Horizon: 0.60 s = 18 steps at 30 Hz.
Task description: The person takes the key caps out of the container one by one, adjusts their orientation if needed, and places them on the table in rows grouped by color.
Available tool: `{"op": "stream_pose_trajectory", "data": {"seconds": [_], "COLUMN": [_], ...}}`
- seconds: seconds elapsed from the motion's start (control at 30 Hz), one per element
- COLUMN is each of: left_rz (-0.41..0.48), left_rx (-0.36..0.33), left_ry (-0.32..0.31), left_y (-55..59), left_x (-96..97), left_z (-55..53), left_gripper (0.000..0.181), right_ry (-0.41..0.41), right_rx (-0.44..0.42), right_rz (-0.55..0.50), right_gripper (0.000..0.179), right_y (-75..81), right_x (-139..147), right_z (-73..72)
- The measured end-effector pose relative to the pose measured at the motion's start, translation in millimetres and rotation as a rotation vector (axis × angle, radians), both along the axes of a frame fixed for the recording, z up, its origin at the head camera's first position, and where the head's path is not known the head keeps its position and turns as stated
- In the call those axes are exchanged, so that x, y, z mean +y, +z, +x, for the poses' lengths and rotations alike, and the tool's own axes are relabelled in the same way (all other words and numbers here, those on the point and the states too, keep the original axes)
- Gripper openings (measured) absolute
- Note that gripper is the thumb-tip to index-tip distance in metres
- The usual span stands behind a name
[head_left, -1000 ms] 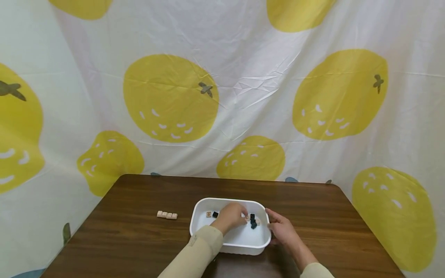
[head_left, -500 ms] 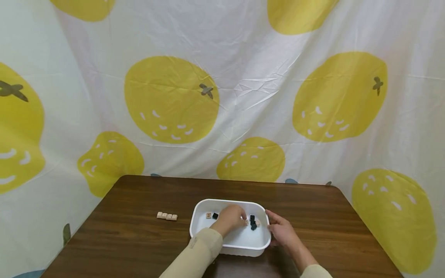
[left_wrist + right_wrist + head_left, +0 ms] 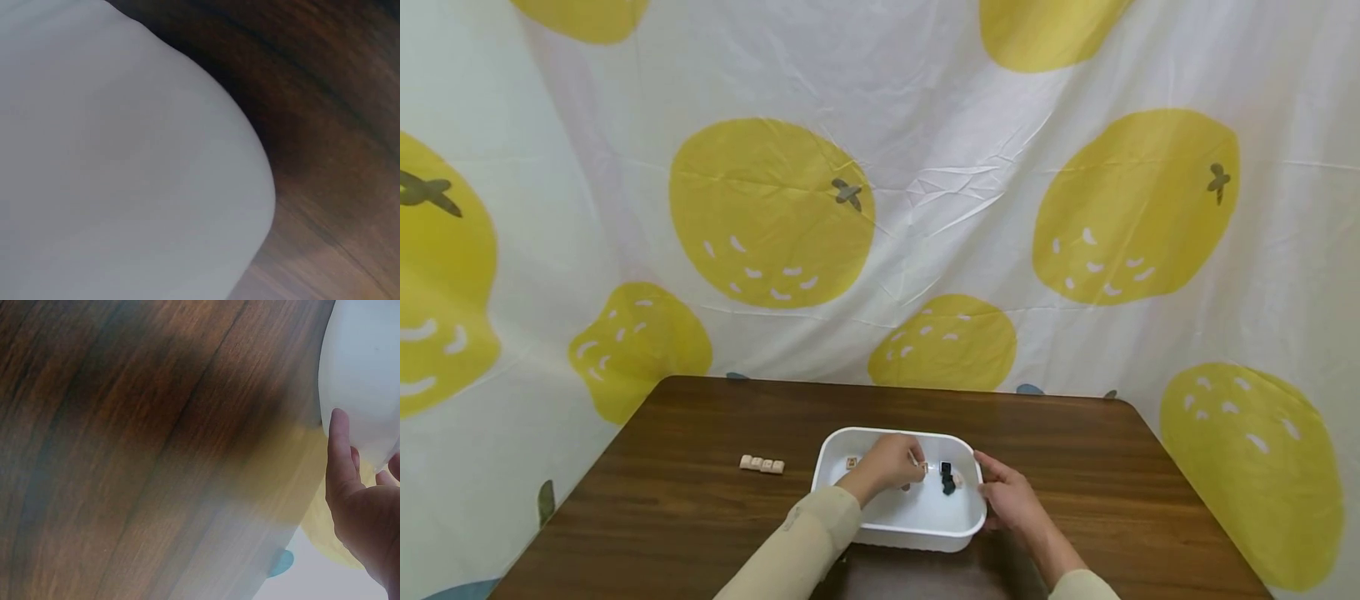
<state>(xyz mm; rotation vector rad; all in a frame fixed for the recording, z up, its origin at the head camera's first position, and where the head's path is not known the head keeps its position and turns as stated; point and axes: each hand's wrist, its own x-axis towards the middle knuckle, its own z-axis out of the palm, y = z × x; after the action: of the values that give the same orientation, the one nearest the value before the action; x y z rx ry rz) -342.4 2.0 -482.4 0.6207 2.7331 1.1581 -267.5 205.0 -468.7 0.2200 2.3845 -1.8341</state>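
Observation:
A white plastic tub (image 3: 925, 510) on the table holds several small keycaps. My left hand (image 3: 886, 462) reaches down into it, pinching a pale keycap (image 3: 923, 467) between thumb and fingers. Black keycaps (image 3: 947, 482) lie at the tub's right end, and a beige keycap (image 3: 852, 462) lies toward its left end. My right hand (image 3: 1011, 500) grips the tub's right side; in the right wrist view this hand (image 3: 369, 512) has one finger straight along the outer wall (image 3: 362, 369). The left wrist view shows only the tub wall (image 3: 137, 156) and wood; the left hand is out of it.
A short row of beige keycaps (image 3: 762, 464) sits on the dark wooden table (image 3: 700, 533), left of the tub. Behind the table's far edge hangs a white cloth (image 3: 925, 192) printed with yellow lemons.
My left hand has shifted a little left inside the tub, the pale keycap moving with its fingertips and a black keycap now hidden behind the hand. The right hand stays at the tub's side.

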Motion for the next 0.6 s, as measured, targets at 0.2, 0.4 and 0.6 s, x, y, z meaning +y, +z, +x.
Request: {"op": "stream_pose_trajectory", "data": {"seconds": [0.2,0.4,0.6], "left_rz": [0.08,0.138,0.152], "left_rx": [-0.049,-0.049,-0.047], "left_ry": [0.009,0.009,-0.008], "left_y": [2.6,5.3,8.7], "left_x": [-4.4,-8.4,-11.5], "left_z": [2.4,4.5,6.5], "left_gripper": [0.016,0.013,0.011], "right_ry": [-0.009,-0.014,-0.005], "right_rx": [-0.004,0.0,-0.01], "right_rz": [0.006,-0.006,-0.003], "right_gripper": [0.055,0.056,0.054], "right_y": [-0.5,-0.6,0.4], "right_x": [-1,-2,-1], "right_z": [-1.3,-1.0,-0.8]}}
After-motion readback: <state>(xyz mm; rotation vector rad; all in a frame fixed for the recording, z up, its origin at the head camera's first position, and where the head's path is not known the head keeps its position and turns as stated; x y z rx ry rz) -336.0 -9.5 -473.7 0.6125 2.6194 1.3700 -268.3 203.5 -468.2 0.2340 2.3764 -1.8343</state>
